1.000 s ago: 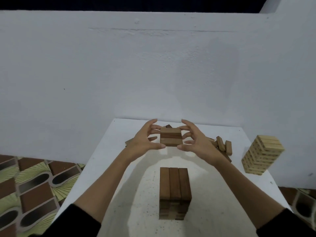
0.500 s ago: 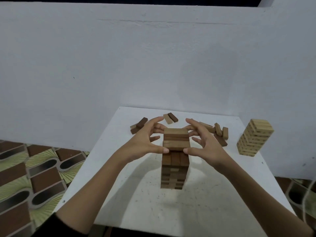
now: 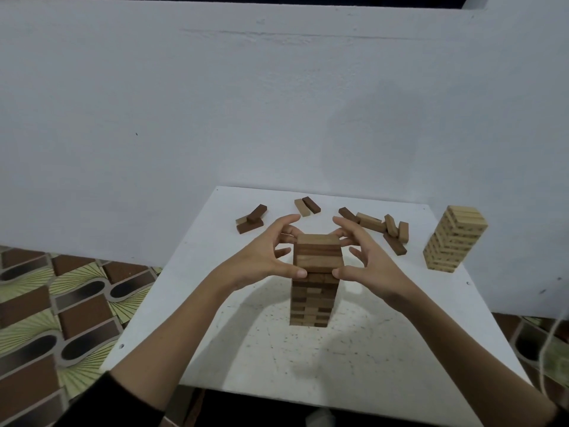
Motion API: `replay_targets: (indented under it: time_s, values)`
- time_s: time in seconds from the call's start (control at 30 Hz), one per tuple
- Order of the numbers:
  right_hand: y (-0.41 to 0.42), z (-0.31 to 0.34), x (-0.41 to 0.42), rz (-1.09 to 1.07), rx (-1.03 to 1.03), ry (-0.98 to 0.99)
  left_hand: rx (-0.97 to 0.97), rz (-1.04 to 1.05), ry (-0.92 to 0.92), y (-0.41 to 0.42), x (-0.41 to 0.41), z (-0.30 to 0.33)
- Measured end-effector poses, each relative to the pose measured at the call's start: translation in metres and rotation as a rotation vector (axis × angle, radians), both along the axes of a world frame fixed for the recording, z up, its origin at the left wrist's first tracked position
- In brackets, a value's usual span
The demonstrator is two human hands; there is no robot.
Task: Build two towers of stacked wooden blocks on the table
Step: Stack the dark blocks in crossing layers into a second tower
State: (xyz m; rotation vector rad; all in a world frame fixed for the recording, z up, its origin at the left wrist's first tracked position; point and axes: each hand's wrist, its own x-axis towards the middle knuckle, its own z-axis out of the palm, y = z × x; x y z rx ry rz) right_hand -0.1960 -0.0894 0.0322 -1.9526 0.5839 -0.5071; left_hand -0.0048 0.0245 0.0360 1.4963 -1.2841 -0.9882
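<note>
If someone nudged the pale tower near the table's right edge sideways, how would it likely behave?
The pale tower would probably topple rather than slide: it is tall for its narrow base. It seems to be loose stacked layers, so it would likely scatter into blocks. It stands close to the table edge, so pieces might fall off.

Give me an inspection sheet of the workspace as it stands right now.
Surface: white square table, speckled with small dark marks.
Job's things: dark brown wooden block tower at centre; top layer of three blocks held between both hands; pale wooden block tower at the right edge.
Clutter: loose brown wooden blocks scattered along the far edge.
Grippers: left hand and right hand grip the layer's sides.
Cables: thin pale cord, far right.
Surroundings: white wall; patterned floor tiles.
</note>
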Motion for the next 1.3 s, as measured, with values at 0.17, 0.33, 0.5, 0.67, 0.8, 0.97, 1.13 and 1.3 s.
replay_targets:
  time_s: [0.17, 0.33, 0.5, 0.67, 0.8, 0.97, 1.13, 1.3]
  values:
    - [0.001, 0.002, -0.001, 0.022, 0.013, 0.030, 0.015, -0.023, -0.020, 0.001, -0.001, 0.001]
    - [-0.001, 0.004, -0.002, 0.068, -0.042, 0.066, 0.005, -0.014, -0.087, 0.000, -0.005, 0.001]
    - [-0.002, 0.001, 0.002, 0.099, -0.121, 0.101, -0.020, -0.011, -0.148, -0.002, -0.008, -0.004]
    - [-0.002, -0.001, 0.003, 0.081, -0.141, 0.095, -0.030, 0.011, -0.185, -0.003, -0.008, -0.006]
    - [-0.001, -0.002, 0.004, 0.076, -0.151, 0.106, -0.030, 0.011, -0.202, -0.002, -0.009, -0.006]
    - [-0.001, -0.002, 0.005, 0.069, -0.135, 0.104, -0.016, 0.026, -0.186, -0.001, -0.012, -0.006]
    - [0.001, 0.000, 0.006, 0.052, -0.105, 0.121, -0.002, 0.055, -0.127, -0.001, -0.014, -0.008]
    - [0.009, 0.003, 0.003, 0.053, -0.009, 0.059, 0.001, 0.054, -0.047, 0.001, -0.018, -0.009]
